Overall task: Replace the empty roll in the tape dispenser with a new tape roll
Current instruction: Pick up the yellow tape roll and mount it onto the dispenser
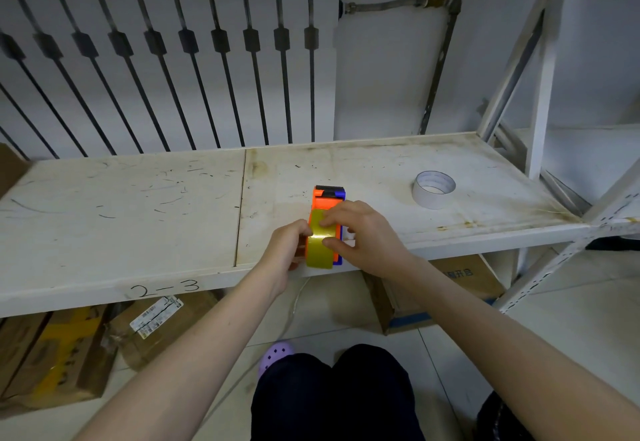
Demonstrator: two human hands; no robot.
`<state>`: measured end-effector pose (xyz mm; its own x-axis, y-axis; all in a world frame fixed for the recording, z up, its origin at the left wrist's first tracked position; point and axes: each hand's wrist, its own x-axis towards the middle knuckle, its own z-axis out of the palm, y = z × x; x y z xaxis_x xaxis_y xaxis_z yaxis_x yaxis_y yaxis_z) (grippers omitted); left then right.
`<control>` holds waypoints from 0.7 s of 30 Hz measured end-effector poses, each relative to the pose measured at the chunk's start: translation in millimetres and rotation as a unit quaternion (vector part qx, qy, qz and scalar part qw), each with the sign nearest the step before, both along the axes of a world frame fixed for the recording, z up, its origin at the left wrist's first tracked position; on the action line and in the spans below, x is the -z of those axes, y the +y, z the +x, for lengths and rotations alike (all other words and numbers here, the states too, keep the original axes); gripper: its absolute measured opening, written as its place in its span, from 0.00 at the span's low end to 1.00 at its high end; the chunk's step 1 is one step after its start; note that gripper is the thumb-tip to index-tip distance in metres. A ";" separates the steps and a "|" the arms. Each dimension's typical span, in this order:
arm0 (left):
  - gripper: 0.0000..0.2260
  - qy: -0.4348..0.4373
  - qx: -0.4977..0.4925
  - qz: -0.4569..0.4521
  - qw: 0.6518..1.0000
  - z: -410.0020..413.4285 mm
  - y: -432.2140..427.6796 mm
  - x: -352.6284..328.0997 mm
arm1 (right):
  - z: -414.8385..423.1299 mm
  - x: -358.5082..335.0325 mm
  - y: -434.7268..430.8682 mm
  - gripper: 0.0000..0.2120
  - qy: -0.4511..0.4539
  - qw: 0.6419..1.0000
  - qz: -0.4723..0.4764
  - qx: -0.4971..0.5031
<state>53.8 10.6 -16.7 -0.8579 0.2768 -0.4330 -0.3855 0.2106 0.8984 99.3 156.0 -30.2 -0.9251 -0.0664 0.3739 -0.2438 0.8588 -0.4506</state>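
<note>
An orange and blue tape dispenser (328, 199) lies near the front edge of the white shelf (138, 198). A yellowish tape roll (320, 250) sits in its near end. My left hand (287, 246) grips the roll and dispenser from the left side. My right hand (363, 236) holds them from the right, with thumb and forefinger pressed on the roll's face. An empty white cardboard roll (433, 189) stands on the shelf to the right, apart from both hands.
The shelf's front edge is marked "2-3". Cardboard boxes (69, 347) lie on the floor under the shelf, and another box (446, 288) sits below right. A white rack upright (540, 101) rises at the shelf's right end. My knees and a purple shoe (275, 357) are below.
</note>
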 end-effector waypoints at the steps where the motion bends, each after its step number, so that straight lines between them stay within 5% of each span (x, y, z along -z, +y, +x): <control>1: 0.03 0.003 0.003 -0.006 1.000 0.5 0.0 -0.5 | 1.8 0.5 -0.2 0.18 -0.001 1.000 0.000 -0.007; 6: 0.11 0.032 0.022 -0.049 0.998 -0.5 0.2 -4.0 | -3.7 -2.7 3.9 0.38 -0.104 0.993 -0.038 0.045; 9: 0.07 0.007 0.015 -0.025 1.000 -1.4 0.2 -14.0 | -5.7 -4.9 3.9 0.35 -0.186 0.977 -0.098 0.028; 18: 0.04 -0.029 0.013 -0.023 0.999 -4.2 15.2 -26.5 | 3.3 4.8 -0.5 0.37 -0.129 0.983 -0.128 0.031; 21: 0.05 -0.013 -0.003 -0.056 0.998 -5.1 9.2 -19.6 | -1.7 2.1 -4.3 0.40 -0.170 0.970 -0.164 0.051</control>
